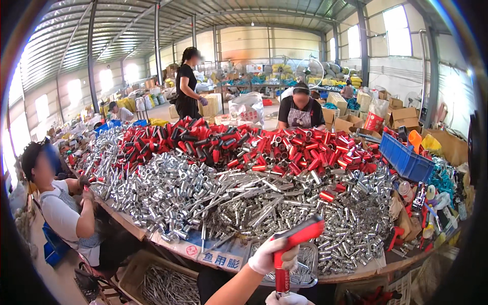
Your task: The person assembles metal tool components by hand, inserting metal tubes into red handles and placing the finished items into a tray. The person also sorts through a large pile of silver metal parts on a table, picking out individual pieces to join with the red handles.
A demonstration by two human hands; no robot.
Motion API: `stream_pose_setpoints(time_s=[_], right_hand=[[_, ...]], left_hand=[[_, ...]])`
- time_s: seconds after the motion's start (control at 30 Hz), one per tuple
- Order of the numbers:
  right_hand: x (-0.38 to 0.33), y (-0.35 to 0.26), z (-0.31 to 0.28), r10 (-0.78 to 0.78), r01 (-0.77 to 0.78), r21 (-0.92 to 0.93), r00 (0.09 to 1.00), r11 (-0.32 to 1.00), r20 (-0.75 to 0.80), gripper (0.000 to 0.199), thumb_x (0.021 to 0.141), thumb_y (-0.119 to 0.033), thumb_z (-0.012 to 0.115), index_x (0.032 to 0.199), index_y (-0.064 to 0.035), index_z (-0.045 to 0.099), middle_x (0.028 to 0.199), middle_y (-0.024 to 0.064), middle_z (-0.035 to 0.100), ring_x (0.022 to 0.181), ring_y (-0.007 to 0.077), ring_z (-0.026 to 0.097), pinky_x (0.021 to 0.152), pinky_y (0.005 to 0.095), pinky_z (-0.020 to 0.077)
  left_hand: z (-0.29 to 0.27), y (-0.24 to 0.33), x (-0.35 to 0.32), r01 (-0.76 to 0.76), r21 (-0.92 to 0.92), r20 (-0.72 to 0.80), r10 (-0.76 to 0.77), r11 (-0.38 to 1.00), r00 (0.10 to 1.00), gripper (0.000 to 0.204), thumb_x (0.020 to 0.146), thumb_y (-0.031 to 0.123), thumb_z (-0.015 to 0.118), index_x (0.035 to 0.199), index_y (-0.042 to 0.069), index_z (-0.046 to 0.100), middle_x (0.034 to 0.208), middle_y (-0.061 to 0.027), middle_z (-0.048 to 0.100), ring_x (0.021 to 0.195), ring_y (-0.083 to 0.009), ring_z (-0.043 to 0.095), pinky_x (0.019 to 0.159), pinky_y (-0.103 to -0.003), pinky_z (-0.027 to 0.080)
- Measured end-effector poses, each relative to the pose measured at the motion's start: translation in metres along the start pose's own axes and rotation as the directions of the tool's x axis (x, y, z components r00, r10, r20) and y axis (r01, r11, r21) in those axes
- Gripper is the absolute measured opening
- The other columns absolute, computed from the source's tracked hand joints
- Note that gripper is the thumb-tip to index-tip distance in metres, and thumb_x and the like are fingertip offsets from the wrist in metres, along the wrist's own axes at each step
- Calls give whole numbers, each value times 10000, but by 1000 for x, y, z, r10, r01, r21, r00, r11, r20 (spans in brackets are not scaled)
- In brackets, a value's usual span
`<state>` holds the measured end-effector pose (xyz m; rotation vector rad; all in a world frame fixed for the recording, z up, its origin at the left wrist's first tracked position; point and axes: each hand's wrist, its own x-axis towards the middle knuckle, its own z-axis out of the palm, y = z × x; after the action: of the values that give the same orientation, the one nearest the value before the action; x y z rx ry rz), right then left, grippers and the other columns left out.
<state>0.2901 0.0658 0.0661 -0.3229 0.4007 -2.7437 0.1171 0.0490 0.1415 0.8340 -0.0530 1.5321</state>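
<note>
A red-and-black angled tool [300, 233], shaped like a pistol grip on a shiny red barrel, stands over the near edge of the table. Around its bend are wrapped the fingers of my left hand [272, 255], in a white glove. At the lower frame edge my right hand [287, 298], also white-gloved, closes on the barrel's lower end; most of that hand is cut off. Behind and below the tool sits a metal tray [316, 277] of thin silvery parts. Silver sockets and tubes [173, 183] are heaped beyond, with red-and-black handles [203, 140] piled farther back.
A blue crate [406, 157] tilts at the table's right, near bottles and loose tools. Under the table's left edge stands a bin [133, 269] of metal rods. Co-workers are at the left [66, 203], across the table [301, 109] and standing behind [188, 84].
</note>
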Motion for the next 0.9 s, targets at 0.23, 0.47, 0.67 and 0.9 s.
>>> stream_pose_setpoints(time_s=[0.23,0.47,0.67,0.9], right_hand=[[15,-28,25,-673,16,-912,681,409,-289,265,919,-240,633,729,-103,508,532,5,460,374,134,415,356,260,340],[-4,-22,21,-128,-42,-435,926,899,-356,286,940,-251,609,750,-124,437,521,-39,311,364,64,276,327,230,221],[-10,-37,-6,-451,-399,-760,628,513,-634,266,838,-239,723,865,5,623,728,8,627,637,101,590,568,283,479],[8,-35,-25,-958,-615,-785,263,-76,-114,174,849,-170,714,817,-8,659,574,16,591,505,155,592,508,292,467]], left_hand=[[25,3,10,112,419,-574,167,901,802,206,923,237,629,928,55,534,690,5,507,549,-89,485,552,-270,445],[6,0,1,106,217,-266,-45,970,963,404,901,450,634,986,65,550,608,24,433,503,-101,464,575,-312,470],[26,-6,15,144,630,-660,429,763,616,219,928,132,617,1087,2,543,723,-13,558,567,-97,541,556,-273,479],[5,-29,35,191,767,-626,649,613,431,420,915,165,655,1273,-8,522,763,7,588,571,-47,535,522,-215,450]])
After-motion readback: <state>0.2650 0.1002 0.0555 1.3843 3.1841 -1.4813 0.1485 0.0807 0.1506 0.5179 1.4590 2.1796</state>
